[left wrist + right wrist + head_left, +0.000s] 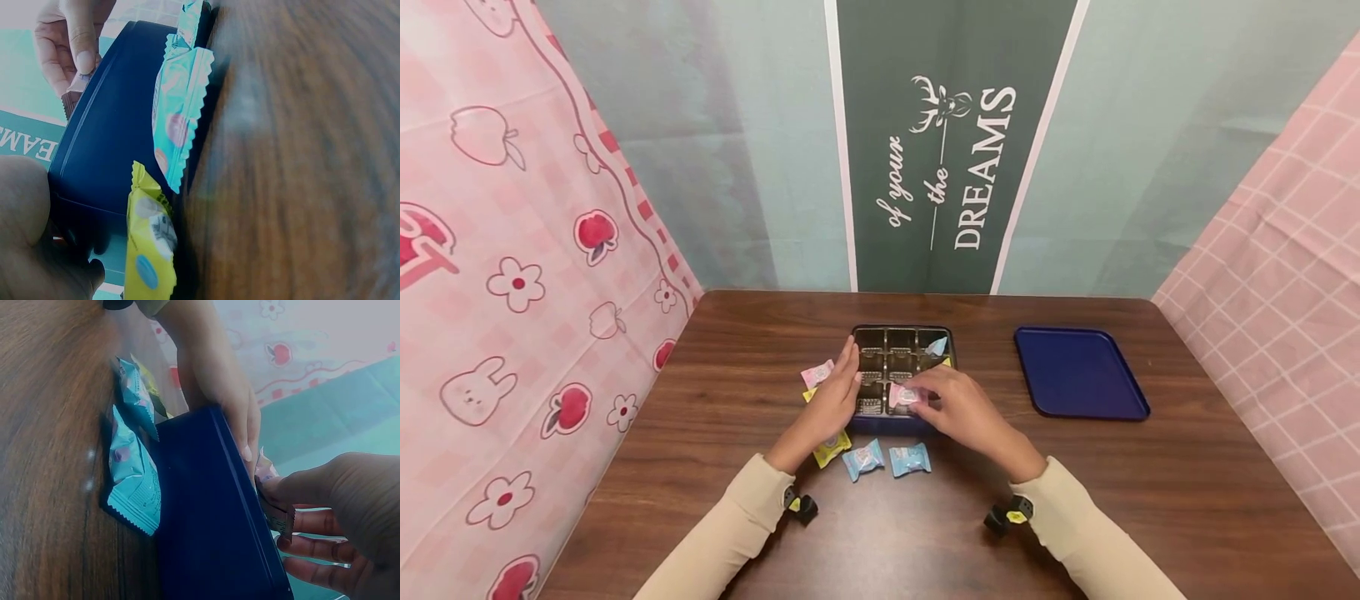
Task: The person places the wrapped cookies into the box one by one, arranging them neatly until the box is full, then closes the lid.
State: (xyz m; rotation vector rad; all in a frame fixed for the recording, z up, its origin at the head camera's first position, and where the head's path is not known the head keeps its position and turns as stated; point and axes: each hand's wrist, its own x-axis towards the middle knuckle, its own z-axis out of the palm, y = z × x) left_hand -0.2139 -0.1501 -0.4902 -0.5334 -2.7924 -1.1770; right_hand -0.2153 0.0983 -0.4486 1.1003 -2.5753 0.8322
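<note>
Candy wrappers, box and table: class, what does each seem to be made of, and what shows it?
Candy wrappers: glossy plastic film, probably; edges crimped in zigzags. Box: dark blue, smooth, likely plastic or coated card; its dividers glint like foil. Table: brown wood grain, possibly laminate.

compartment box (945,335) at desk (1187,483) centre toward the back edge, tray (1078,371) to its right, two sweets (886,459) before the box near the front, one sweet (817,373) left of box, one sweet (936,347) in back-right compartment
</note>
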